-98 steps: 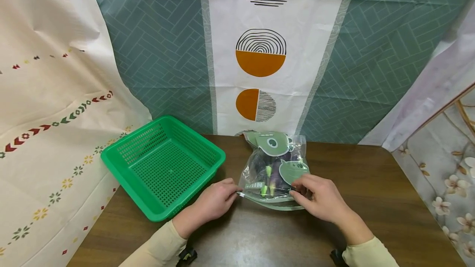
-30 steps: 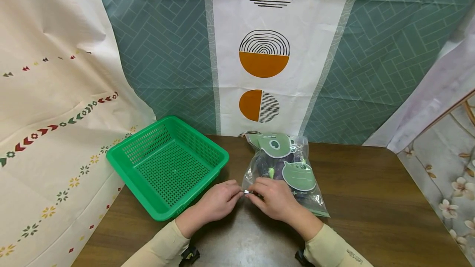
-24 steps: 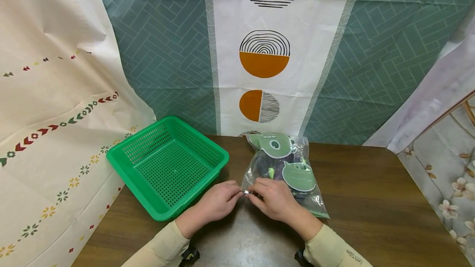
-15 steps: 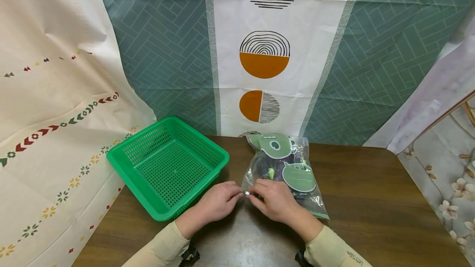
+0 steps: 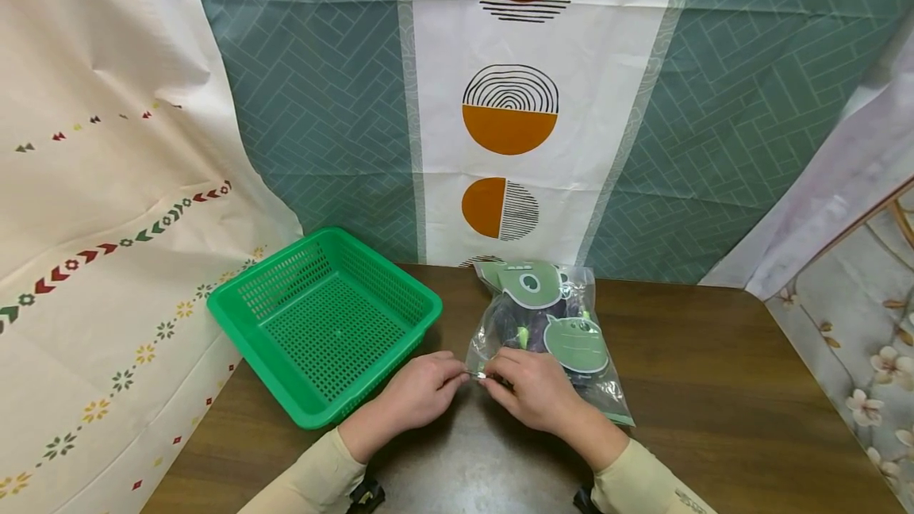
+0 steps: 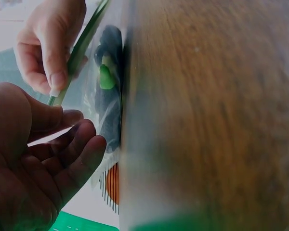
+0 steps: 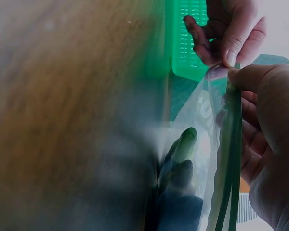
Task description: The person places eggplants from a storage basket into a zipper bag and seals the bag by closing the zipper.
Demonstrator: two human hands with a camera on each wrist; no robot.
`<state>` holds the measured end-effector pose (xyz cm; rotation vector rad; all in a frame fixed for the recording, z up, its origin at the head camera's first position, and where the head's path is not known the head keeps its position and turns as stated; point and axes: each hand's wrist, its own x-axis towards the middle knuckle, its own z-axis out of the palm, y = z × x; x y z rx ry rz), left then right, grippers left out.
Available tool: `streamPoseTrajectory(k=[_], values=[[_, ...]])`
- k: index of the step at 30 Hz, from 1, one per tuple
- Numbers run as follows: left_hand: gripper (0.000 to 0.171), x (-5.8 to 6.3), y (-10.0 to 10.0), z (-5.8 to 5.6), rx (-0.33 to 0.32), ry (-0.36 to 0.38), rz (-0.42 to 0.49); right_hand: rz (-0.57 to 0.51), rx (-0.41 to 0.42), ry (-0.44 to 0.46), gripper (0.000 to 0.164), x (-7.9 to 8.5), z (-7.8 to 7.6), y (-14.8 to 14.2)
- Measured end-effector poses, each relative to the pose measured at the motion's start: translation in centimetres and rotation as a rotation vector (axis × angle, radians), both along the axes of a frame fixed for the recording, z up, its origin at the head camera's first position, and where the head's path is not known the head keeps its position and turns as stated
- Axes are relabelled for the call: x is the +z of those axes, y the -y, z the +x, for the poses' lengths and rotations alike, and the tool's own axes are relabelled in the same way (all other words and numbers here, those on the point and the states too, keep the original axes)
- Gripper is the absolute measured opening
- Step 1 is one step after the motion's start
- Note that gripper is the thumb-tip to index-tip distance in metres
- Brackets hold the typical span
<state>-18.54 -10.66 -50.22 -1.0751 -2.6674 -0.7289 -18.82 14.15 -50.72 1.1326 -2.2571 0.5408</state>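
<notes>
A clear zip bag (image 5: 603, 395) with green cartoon prints lies on the table. Dark purple, eggplant-like things with green tips (image 5: 524, 337) show through its plastic. At the bag's near left corner my left hand (image 5: 421, 387) pinches the end of the zip edge between thumb and finger. Close beside it, my right hand (image 5: 535, 391) pinches the zip at its small white slider (image 6: 54, 92). In the right wrist view, the green zip strip (image 7: 233, 144) runs down from both sets of fingertips. The right hand hides part of the bag's near edge in the head view.
A green plastic basket (image 5: 324, 419) with perforated walls stands to the left, with nothing seen in it. The brown wooden table (image 5: 685, 371) extends to the right. Patterned cloths (image 5: 328, 101) hang behind and on both sides.
Since the oldest frame my right hand has moved left along the bag's edge to the slider beside my left hand. In the last half second both hands have barely moved.
</notes>
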Motion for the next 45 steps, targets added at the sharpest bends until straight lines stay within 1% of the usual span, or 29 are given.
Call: streamPoseTrajectory(k=[6, 14, 22, 26, 34, 39, 45], values=[[0.012, -0.1, 0.1, 0.0, 0.002, -0.001, 0.001, -0.001, 0.011, -0.011, 0.013, 0.0, 0.1, -0.3], [0.011, -0.2, 0.1, -0.1, 0.005, -0.001, -0.003, 0.002, -0.002, -0.013, 0.015, -0.3, 0.2, -1.1], [0.011, -0.3, 0.4, 0.0, 0.015, 0.001, 0.026, 0.005, 0.023, -0.023, 0.013, -0.3, 0.2, -1.7], [0.012, -0.4, 0.5, 0.0, 0.024, -0.001, 0.029, 0.008, 0.021, -0.033, 0.013, -0.3, 0.2, -2.1], [0.012, -0.5, 0.6, -0.1, 0.039, 0.012, 0.012, 0.017, -0.004, -0.019, 0.015, -0.1, 0.5, -3.1], [0.012, -0.6, 0.6, -0.2, 0.036, 0.014, 0.023, 0.022, -0.016, 0.003, 0.015, 0.1, 0.6, -3.5], [0.013, -0.6, 0.8, -0.2, 0.026, 0.027, 0.051, 0.028, -0.018, 0.006, 0.016, 0.3, 0.7, -4.0]])
